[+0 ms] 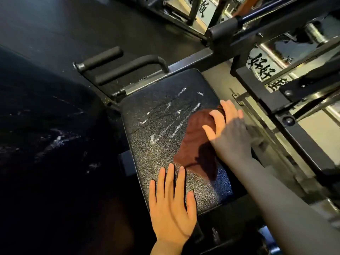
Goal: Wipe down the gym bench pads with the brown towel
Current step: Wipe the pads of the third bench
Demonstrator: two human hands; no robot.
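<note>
The right hand (pixel 228 126) presses the brown towel (pixel 195 142) onto the seat pad (pixel 158 144), fingers spread flat. The left hand (pixel 171 203) rests flat, bracing. White streaks (pixel 171 115) remain; wiping appears partly complete, and the large pad (pixel 46 126) at left also shows marks.

From my remote feed, I am seeing two foam-covered handles (pixel 110 68) jutting out over dark rubber flooring (pixel 55 24), while a black steel machine frame (pixel 257 85) is crossing the upper right, with a banner of black characters (pixel 261 68) showing behind it.
</note>
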